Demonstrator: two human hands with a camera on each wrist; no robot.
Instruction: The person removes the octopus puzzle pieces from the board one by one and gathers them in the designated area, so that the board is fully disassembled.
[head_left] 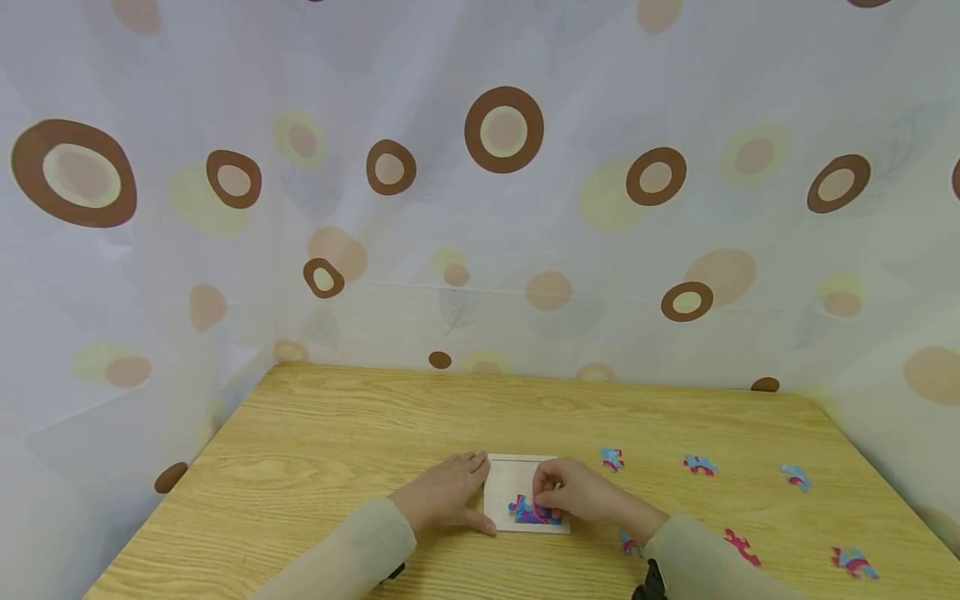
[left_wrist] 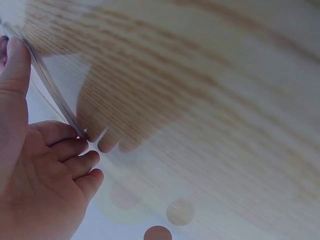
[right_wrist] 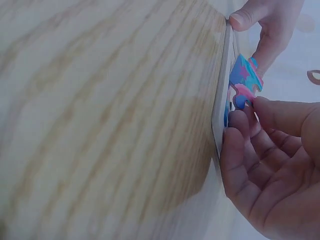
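Note:
A shallow white puzzle tray point(head_left: 510, 477) lies on the table between the two hands. My left hand point(head_left: 447, 492) rests against its left side, fingers extended along the edge and thumb at the near left corner. At the tray's near right part, my right hand point(head_left: 573, 492) pinches a blue and pink jigsaw piece point(right_wrist: 242, 74) with a star on it, between thumb and index finger. In the right wrist view that piece looks tilted up from the tray. More blue jigsaw piece point(head_left: 555, 522) shows under the right fingers, partly hidden by them.
On the wooden table point(head_left: 360, 417), right of the tray, several loose jigsaw pieces lie scattered, among them a blue-red piece point(head_left: 612, 459), a mostly red piece point(head_left: 741, 547) and one piece point(head_left: 628, 542) beside the right forearm. A patterned curtain point(head_left: 480, 217) surrounds the table.

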